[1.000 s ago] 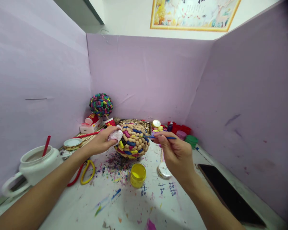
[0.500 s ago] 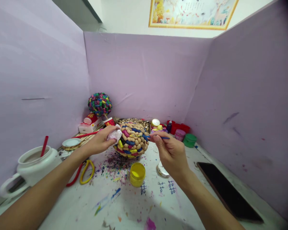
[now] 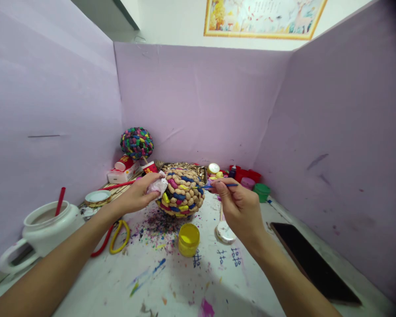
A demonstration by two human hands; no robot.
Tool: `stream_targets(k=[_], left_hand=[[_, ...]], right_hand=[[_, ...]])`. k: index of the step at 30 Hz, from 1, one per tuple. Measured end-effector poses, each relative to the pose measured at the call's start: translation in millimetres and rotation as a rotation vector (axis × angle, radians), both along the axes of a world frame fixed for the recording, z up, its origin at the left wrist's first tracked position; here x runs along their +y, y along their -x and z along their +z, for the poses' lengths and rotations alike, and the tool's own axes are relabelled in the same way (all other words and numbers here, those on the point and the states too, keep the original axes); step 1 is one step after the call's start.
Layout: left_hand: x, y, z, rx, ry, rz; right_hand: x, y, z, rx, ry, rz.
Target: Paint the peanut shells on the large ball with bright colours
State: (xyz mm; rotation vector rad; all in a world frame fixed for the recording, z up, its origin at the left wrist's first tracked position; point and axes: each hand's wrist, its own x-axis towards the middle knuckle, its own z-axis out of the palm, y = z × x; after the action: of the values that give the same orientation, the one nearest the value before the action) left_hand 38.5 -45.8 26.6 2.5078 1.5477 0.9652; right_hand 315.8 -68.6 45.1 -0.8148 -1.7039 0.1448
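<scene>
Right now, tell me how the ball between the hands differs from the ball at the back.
The front ball is largely bare tan, with some blue, yellow and pink pieces; the back ball is coloured nearly all over, green included. The front ball looks larger in view; the back ball, farther away, looks smaller. Both are round and knobbly.

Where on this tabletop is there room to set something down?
Between the forearms, nearer the camera than the yellow jar, the paint-flecked tabletop has room. Crowded: behind the partly painted ball and, leftward, around the white mug.
</scene>
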Motion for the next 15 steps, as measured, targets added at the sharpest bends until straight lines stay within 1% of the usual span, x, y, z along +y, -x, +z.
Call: stream_targets(k=[8, 15], left_hand=[[-1.2, -1.5, 1.4, 0.001, 0.007, 0.005], [-0.1, -1.0, -0.5, 0.002, -0.003, 0.008]], right_hand=[[0.1, -2.3, 2.5, 0.02, -0.003, -0.012], [-0.4, 0.9, -2.7, 0.011, -0.011, 0.017]])
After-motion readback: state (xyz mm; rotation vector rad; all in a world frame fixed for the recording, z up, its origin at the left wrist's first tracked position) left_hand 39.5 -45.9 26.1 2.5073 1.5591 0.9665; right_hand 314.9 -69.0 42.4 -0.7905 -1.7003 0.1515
